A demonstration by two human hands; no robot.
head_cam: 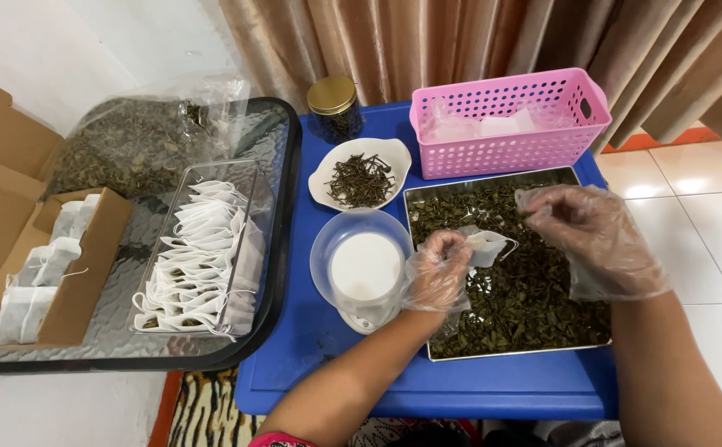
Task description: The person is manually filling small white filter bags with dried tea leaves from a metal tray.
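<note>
My gloved left hand [437, 271] pinches a small white tea bag [487, 247] over the steel tray [502, 351] of dried leaves. My right hand [586, 232] hovers just beside it, fingertips pressed together on a pinch of leaves. A scale [363, 269] sits left of the tray.

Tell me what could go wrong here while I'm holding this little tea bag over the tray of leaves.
The small white bag is pinched only at its edges by the left hand, so it may slip into the metal tray. Leaves dropped from the right hand could miss the bag's narrow mouth. The left forearm is close to the clear cup on the scale and might knock it.
</note>
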